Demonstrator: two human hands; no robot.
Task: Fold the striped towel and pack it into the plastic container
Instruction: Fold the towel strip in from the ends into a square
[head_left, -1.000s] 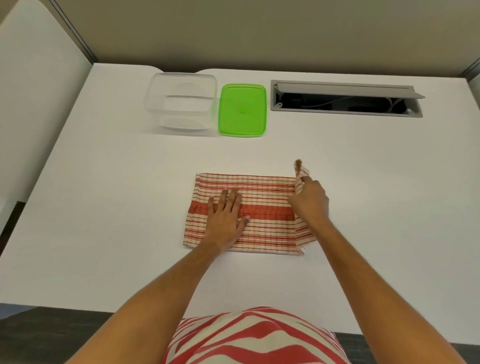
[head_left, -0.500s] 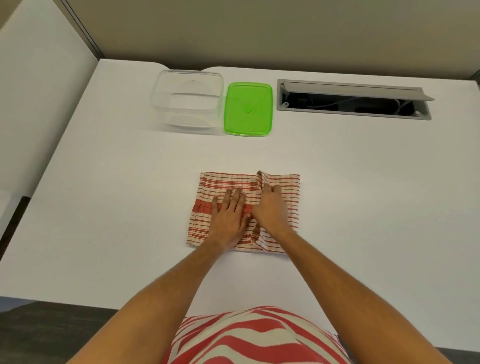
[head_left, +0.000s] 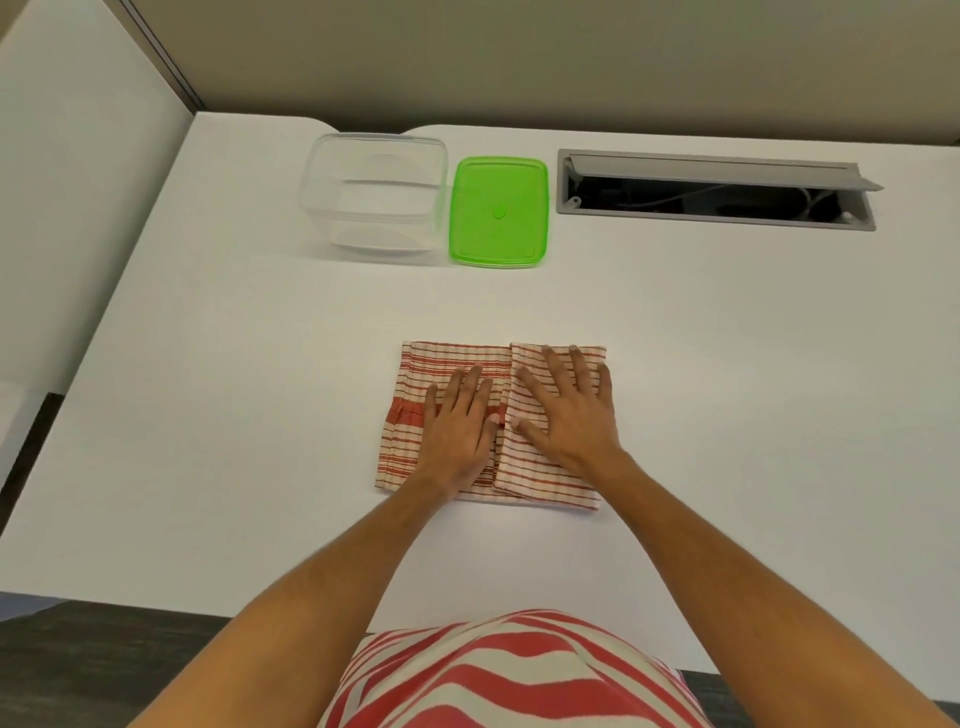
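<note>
Desk (head_left: 727, 389): white, wide; I'm leaning over its near edge w/ both forearms reaching in.

Cable tray (head_left: 717, 189): grey, lid propped open, sitting at far right. Not part of the job.

Plastic container (head_left: 374, 195): clear, open-topped, standing at far left-centre, well apart from the towel and straight beyond my left side.

Lid (head_left: 498, 213): green, lying flat just beside the container on its right (off, so nothing's blocking the opening).

Striped towel (head_left: 447, 358): red/cream, lying flat mid-desk, near me. The right portion is doubled over, its edge running front-to-back down the middle. Long axis is running left-right, approx., which looks wider than the container's opening, so I'm judging another fold is due before packing.

Right hand (head_left: 571, 410): lying flat on the folded-over flap, fingers spread and straight, pressing it down; gripping nothing.

Left hand (head_left: 457, 421): lying flat on the left portion, fingers straight and close together, pinning the cloth; also gripping nothing.

Key relation: container is lying beyond and slightly left of the towel, so my left hand is the nearer one for the carry.
</note>
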